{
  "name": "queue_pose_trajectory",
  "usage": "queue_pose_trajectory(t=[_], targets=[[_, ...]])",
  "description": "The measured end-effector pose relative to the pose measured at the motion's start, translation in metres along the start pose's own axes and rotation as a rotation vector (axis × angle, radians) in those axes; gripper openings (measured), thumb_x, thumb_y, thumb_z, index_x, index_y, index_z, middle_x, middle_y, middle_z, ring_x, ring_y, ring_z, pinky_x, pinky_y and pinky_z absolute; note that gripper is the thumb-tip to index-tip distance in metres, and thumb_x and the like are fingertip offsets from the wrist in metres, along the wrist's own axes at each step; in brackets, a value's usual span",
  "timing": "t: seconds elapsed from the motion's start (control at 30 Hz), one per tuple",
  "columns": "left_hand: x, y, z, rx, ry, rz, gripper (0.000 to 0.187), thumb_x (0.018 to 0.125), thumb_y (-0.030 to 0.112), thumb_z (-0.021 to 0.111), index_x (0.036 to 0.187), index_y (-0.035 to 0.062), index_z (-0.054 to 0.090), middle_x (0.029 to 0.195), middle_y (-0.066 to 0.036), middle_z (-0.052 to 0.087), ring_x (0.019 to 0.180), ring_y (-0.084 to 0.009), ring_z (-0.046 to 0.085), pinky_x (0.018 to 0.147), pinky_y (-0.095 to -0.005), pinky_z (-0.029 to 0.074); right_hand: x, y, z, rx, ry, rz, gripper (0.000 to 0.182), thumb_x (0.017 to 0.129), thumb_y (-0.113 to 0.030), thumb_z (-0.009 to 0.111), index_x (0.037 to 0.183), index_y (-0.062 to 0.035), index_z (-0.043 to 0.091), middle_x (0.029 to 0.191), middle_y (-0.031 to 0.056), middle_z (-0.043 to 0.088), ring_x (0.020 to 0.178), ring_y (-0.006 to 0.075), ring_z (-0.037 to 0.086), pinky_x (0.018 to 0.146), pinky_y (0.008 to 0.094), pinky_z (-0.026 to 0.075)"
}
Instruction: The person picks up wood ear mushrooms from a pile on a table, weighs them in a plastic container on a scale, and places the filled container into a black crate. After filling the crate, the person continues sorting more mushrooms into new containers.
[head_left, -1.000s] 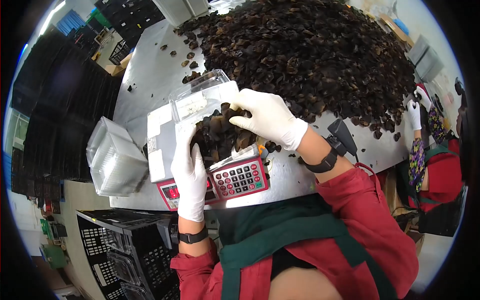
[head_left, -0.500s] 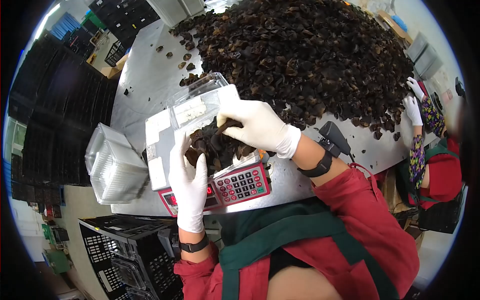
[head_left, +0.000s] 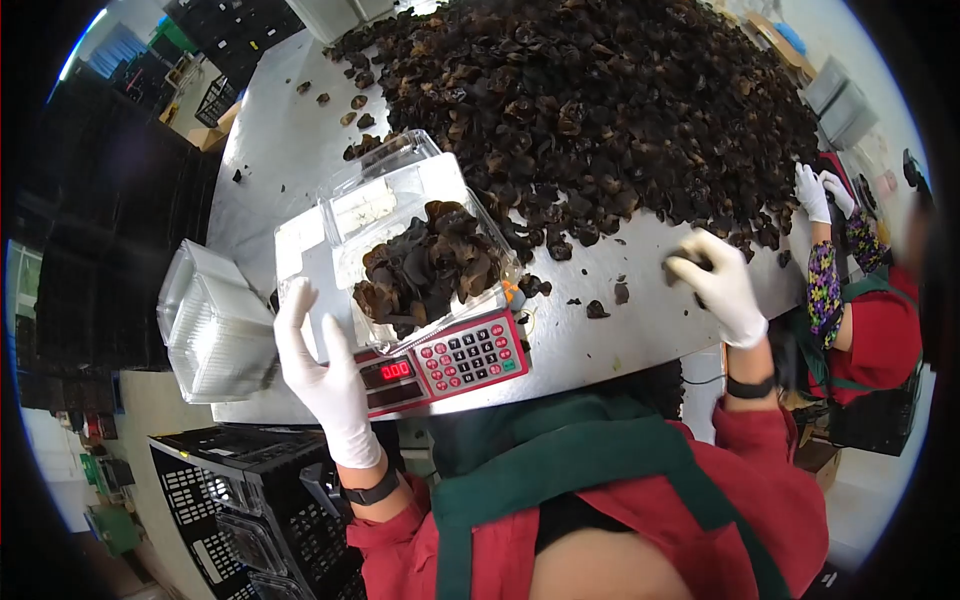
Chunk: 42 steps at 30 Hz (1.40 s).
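A clear plastic box (head_left: 345, 215) with its lid folded back sits on an electronic scale (head_left: 300, 240). Dark, curled wood ear mushrooms (head_left: 430, 262) fill it in a loose heap. The red display (head_left: 395, 370) reads 0.00. My left hand (head_left: 325, 375), in a white glove, is open beside the box's left side, thumb and fingers apart. My right hand (head_left: 720, 285), also gloved, hovers over the metal table to the right of the scale. Its fingers are curled, with a dark bit of wood ear mushroom showing at the fingertips.
A large pile of wood ear mushrooms (head_left: 600, 120) covers the back of the metal table (head_left: 265, 130). Nested clear boxes (head_left: 215, 325) stand at the left edge. Black crates (head_left: 240, 500) are below. Another person's gloved hands (head_left: 815, 195) work at the right.
My right hand has left the box and swung right over the table. My left hand has drawn back from the mushrooms and opened beside the box. The view has shifted slightly.
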<state>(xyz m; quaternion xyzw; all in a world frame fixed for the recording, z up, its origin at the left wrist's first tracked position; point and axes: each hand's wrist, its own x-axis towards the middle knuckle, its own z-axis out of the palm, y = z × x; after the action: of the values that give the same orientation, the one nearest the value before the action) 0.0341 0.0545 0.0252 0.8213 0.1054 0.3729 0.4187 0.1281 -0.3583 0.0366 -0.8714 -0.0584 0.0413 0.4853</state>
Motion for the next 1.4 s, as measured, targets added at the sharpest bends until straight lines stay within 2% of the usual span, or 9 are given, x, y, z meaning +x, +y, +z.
queue_pose_trajectory(t=[0.23,0.33,0.53,0.73,0.93,1.13,1.2,1.27,1.4], targets=[[0.015,0.003,-0.019,-0.011,0.179,-0.017,0.039,0.097,-0.006,0.050,0.136,-0.0030,0.052,0.131,-0.014,0.059,0.120,-0.0224,0.058,0.106,-0.0357,0.043,-0.106,0.086,-0.089,-0.353,-0.145,0.275,0.018,0.080,-0.008,0.072,0.094,0.0022,0.068,0.075,0.0007,0.061,0.068,0.0085,0.051,0.061,0.0256,0.042],[0.017,0.008,-0.028,-0.018,0.239,-0.005,0.039,0.096,-0.007,0.050,0.135,-0.0033,0.052,0.131,-0.013,0.059,0.120,-0.0221,0.058,0.106,-0.0356,0.043,-0.102,0.086,-0.082,-0.264,0.061,0.312,0.019,0.085,-0.009,0.067,0.101,0.0018,0.068,0.078,0.0017,0.065,0.065,0.0081,0.052,0.059,0.0242,0.041],[0.014,0.013,-0.037,0.027,0.233,-0.024,0.035,0.097,-0.006,0.052,0.131,-0.0031,0.057,0.125,-0.011,0.063,0.114,-0.0195,0.060,0.100,-0.0317,0.046,-0.019,0.060,-0.020,0.674,-0.242,0.166,0.028,0.098,-0.022,0.055,0.118,-0.0035,0.061,0.096,0.0010,0.060,0.070,0.0037,0.044,0.054,0.0192,0.029],[0.000,0.012,-0.010,0.272,-0.118,0.207,0.026,0.085,-0.006,0.062,0.109,0.0030,0.068,0.107,-0.012,0.068,0.110,-0.0283,0.062,0.099,-0.0366,0.046,0.069,-0.017,0.079,1.205,-0.320,0.117,0.037,0.093,-0.008,0.052,0.128,-0.0018,0.059,0.103,0.0036,0.062,0.077,0.0075,0.051,0.064,0.0203,0.041],[-0.016,0.014,0.018,0.437,-0.278,0.234,0.030,0.084,-0.001,0.067,0.113,0.0093,0.069,0.107,-0.007,0.070,0.116,-0.0268,0.060,0.115,-0.0470,0.033,0.089,-0.116,0.157,0.769,-0.276,-0.260,0.023,0.092,-0.008,0.054,0.111,-0.0008,0.066,0.092,0.0035,0.069,0.077,0.0089,0.059,0.073,0.0244,0.049],[-0.019,0.009,0.018,0.435,-0.304,0.285,0.034,0.085,-0.002,0.067,0.117,0.0104,0.067,0.108,-0.006,0.070,0.112,-0.0230,0.063,0.116,-0.0470,0.030,0.094,-0.110,0.198,0.192,-0.249,-0.746,0.022,0.091,-0.012,0.060,0.110,-0.0040,0.068,0.102,0.0153,0.070,0.096,0.0338,0.065,0.088,0.0379,0.052],[-0.016,0.012,0.016,0.383,-0.314,0.247,0.033,0.084,-0.002,0.067,0.115,0.0100,0.068,0.107,-0.007,0.070,0.112,-0.0223,0.063,0.114,-0.0455,0.033,0.093,-0.109,0.191,0.170,-0.301,-0.729,0.026,0.094,-0.017,0.061,0.116,-0.0042,0.067,0.108,0.0158,0.070,0.102,0.0316,0.066,0.092,0.0369,0.050],[-0.011,0.010,0.014,0.344,-0.292,0.233,0.033,0.084,-0.004,0.067,0.114,0.0093,0.068,0.107,-0.007,0.070,0.110,-0.0229,0.064,0.111,-0.0437,0.037,0.093,-0.113,0.182,0.416,-0.428,-0.537,0.028,0.100,-0.019,0.058,0.122,-0.0032,0.065,0.117,0.0098,0.070,0.109,0.0166,0.063,0.097,0.0313,0.047],[-0.002,0.007,0.018,0.193,-0.188,0.080,0.027,0.084,-0.007,0.066,0.107,0.0070,0.069,0.101,-0.006,0.071,0.100,-0.0224,0.066,0.099,-0.0359,0.045,0.100,-0.112,0.170,0.485,-0.429,-0.466,0.033,0.103,-0.027,0.056,0.124,-0.0028,0.064,0.120,0.0079,0.066,0.113,0.0147,0.058,0.100,0.0296,0.044]])
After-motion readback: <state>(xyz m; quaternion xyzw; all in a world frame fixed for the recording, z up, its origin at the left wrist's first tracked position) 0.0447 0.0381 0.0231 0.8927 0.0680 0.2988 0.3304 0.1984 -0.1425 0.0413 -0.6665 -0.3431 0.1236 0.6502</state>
